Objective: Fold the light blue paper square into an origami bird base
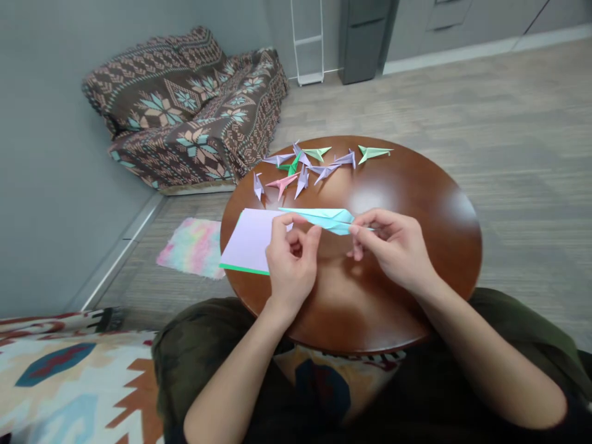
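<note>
A light blue folded origami paper (330,217), long and pointed toward the left, is held above the round table between both hands. My left hand (293,259) pinches its lower left edge between thumb and forefinger, the other fingers curled. At its right end, my right hand (393,243) has thumb and forefinger closed on the narrow tip. Partly behind my left hand lies a stack of square paper (252,237), lilac on top with a green edge showing below. Beyond the blue piece sit several finished origami figures, among them a pink one (283,184) and a green one (292,165).
The round brown table (444,246) stands close in front of my knees. A sofa (194,117) with a patterned cover is at the back left, with a pastel fluffy mat (189,246) on the floor before it. A white rack (309,41) leans near the far wall.
</note>
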A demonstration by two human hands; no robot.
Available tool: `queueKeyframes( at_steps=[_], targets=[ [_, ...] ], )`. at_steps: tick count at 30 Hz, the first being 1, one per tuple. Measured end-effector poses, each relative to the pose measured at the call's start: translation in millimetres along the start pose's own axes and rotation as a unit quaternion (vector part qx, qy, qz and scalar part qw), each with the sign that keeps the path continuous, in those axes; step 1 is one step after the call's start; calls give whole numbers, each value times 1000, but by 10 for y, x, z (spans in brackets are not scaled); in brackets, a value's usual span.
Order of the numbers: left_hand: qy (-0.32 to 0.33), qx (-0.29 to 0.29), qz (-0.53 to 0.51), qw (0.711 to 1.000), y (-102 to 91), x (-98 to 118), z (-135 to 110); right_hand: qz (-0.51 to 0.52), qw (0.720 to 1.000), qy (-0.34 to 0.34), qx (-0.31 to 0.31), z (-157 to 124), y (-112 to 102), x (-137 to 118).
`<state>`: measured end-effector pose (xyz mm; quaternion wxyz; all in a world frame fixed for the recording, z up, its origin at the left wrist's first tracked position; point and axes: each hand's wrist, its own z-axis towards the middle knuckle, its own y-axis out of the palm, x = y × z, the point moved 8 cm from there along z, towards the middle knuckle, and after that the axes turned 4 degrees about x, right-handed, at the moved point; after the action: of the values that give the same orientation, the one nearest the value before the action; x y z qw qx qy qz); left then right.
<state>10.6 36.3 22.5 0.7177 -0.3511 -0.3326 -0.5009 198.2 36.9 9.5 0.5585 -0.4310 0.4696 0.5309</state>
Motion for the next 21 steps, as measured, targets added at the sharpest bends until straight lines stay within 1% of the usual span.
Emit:
queueKeyframes(
  at_steps=[1,2,3,4,5,6,8,9,10,12,14,18,21],
  targets=[
    [60,26,51,997,-74,112,32,-33,999,-9,-6,12,-26,-12],
    [132,58,105,984,-149,250,47,-71,997,-21,-26,20,-28,-30],
    [209,62,150,964,-163,389,42,-108,992,-40,-55,22,-9,-57],
    [260,25,186,947,-110,471,36,-142,984,-63,-86,16,20,-89],
    [282,-36,206,936,-28,490,31,-169,975,-88,-117,3,53,-124],
    [281,-100,211,931,54,468,22,-188,965,-112,-142,-13,83,-158],
    [238,-197,187,932,174,365,-8,-207,953,-138,-172,-36,114,-195],
    [208,-224,164,938,210,307,-22,-211,951,-138,-177,-38,114,-195],
    [178,-238,141,944,234,254,-33,-214,951,-134,-179,-36,110,-186],
    [127,-242,106,956,256,170,-42,-217,952,-124,-178,-28,96,-159],
    [90,-229,97,964,251,125,-31,-215,952,-121,-182,-24,92,-141],
    [36,-190,75,978,196,118,16,-191,955,-132,-183,-18,92,-173],
    [3,-185,66,981,186,102,20,-165,962,-128,-175,-17,96,-206]
  ],
)
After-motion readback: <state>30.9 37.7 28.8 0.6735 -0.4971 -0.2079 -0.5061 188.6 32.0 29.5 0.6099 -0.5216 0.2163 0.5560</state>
